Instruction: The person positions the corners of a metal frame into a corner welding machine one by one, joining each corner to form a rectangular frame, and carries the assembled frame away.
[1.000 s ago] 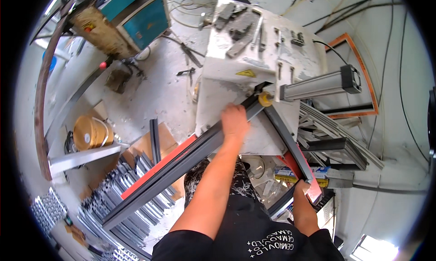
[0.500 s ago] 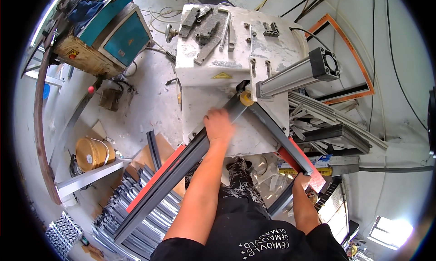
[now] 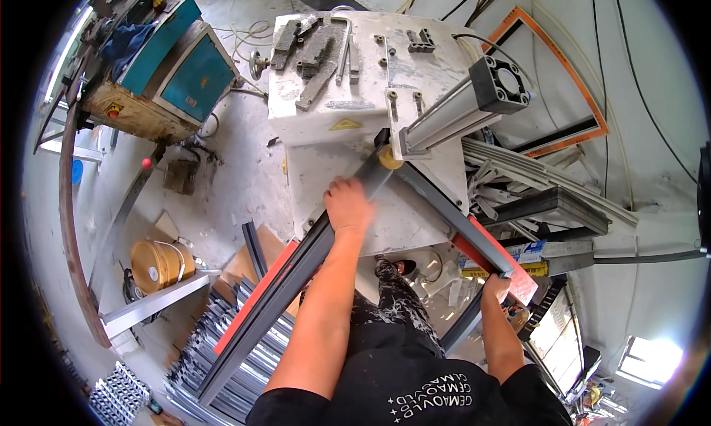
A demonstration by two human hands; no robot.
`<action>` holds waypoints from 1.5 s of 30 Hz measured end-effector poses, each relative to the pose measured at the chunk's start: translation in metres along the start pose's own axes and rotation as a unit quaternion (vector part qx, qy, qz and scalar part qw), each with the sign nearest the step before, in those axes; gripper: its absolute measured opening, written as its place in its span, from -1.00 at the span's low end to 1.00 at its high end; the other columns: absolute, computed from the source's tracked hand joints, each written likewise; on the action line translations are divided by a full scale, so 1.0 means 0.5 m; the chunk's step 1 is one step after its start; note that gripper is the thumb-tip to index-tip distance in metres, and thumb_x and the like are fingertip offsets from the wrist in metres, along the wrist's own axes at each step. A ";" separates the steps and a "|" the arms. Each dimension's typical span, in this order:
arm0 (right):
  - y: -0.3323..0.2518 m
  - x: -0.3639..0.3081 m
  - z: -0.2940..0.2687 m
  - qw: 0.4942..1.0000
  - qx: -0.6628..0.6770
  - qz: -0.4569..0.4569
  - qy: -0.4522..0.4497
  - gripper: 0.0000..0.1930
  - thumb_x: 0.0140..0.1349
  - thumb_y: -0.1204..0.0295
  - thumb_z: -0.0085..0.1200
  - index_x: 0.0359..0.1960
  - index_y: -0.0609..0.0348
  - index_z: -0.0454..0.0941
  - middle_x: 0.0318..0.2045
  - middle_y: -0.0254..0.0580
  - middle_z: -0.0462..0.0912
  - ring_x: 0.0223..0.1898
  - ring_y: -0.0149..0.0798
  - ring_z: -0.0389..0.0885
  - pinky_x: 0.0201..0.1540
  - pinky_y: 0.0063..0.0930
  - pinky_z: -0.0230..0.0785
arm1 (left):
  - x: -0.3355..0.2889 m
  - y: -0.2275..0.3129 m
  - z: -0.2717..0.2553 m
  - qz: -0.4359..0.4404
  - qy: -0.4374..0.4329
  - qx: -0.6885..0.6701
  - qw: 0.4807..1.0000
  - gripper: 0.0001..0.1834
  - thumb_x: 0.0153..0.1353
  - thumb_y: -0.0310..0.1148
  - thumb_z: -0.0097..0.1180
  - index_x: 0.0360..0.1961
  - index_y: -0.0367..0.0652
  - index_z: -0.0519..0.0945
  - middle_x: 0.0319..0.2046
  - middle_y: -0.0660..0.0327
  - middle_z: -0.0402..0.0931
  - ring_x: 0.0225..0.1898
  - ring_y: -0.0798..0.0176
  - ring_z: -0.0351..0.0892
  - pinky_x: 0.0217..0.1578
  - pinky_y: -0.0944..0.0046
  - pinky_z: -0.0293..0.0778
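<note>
Two long dark grey metal profiles meet at a corner on the white machine, under a yellow round pad (image 3: 389,158) below a cylinder (image 3: 452,122). My left hand (image 3: 348,206) is closed over the left profile (image 3: 259,318) near that corner, its fingertips curled over the far edge and its thumb side blurred. My right hand (image 3: 495,287) grips the near end of the right profile (image 3: 452,210), where another dark bar (image 3: 466,324) slants back toward my body. Red strips (image 3: 255,298) run beside both profiles; the fingers' undersides are hidden.
Hex keys and grimy metal blocks (image 3: 320,63) lie on the machine top (image 3: 370,44). Stacked grey profiles (image 3: 222,344) are at lower left, near a tan bucket (image 3: 157,266). An orange-edged frame (image 3: 570,78) leans at the right wall. A teal cabinet (image 3: 194,78) stands left.
The whole view has shifted slightly, with the machine now a little further left. Both hands keep about the same places on the profiles.
</note>
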State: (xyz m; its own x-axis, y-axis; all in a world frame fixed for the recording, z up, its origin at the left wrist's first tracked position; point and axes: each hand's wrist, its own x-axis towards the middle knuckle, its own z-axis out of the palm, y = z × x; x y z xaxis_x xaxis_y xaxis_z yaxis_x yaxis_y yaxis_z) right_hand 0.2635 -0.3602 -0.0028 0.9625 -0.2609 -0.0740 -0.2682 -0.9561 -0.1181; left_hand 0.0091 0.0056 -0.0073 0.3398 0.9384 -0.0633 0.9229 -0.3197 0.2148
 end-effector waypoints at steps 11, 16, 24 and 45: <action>-0.014 -0.010 -0.013 1.000 0.009 0.011 -0.004 -0.48 0.08 0.28 0.10 0.02 0.41 0.47 -0.07 0.36 0.64 0.00 0.29 0.62 0.10 0.03 0.42 | -0.001 -0.001 0.012 0.000 -0.008 0.011 1.000 -0.47 -0.06 -0.02 0.32 -0.16 -0.17 0.55 -0.07 0.02 0.53 -0.01 0.00 0.53 -0.06 0.05 0.42; -0.011 -0.009 -0.016 1.000 0.018 0.015 -0.011 -0.50 0.08 0.29 0.08 0.01 0.41 0.47 -0.07 0.37 0.64 0.00 0.30 0.62 0.11 0.03 0.42 | -0.001 0.003 0.016 0.001 0.011 0.018 1.000 -0.46 -0.11 -0.03 0.37 -0.16 -0.15 0.56 -0.12 0.07 0.54 -0.07 0.03 0.55 -0.10 0.06 0.45; -0.015 -0.012 -0.021 1.000 0.012 0.017 -0.015 -0.52 0.10 0.28 0.07 0.00 0.39 0.46 -0.05 0.34 0.64 0.02 0.29 0.61 0.11 0.05 0.42 | -0.002 0.003 0.016 0.001 0.003 0.013 1.000 -0.46 -0.10 -0.03 0.37 -0.17 -0.14 0.55 -0.09 0.06 0.53 -0.04 0.03 0.54 -0.07 0.05 0.43; -0.013 -0.009 -0.001 1.000 -0.019 -0.010 0.015 -0.53 0.09 0.26 0.10 -0.05 0.38 0.50 -0.14 0.32 0.67 -0.07 0.27 0.66 0.02 0.06 0.46 | 0.004 -0.009 0.022 0.008 0.041 0.012 0.999 -0.47 -0.17 -0.08 0.43 -0.21 -0.17 0.58 -0.19 0.10 0.55 -0.16 0.05 0.58 -0.19 0.07 0.50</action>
State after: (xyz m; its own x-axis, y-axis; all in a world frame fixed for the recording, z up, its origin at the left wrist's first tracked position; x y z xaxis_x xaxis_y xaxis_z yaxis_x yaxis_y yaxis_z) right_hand 0.2611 -0.3530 -0.0010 0.9685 -0.2452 -0.0430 -0.2480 -0.9654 -0.0807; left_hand 0.0078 0.0077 -0.0191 0.3397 0.9403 0.0194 0.9219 -0.3370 0.1911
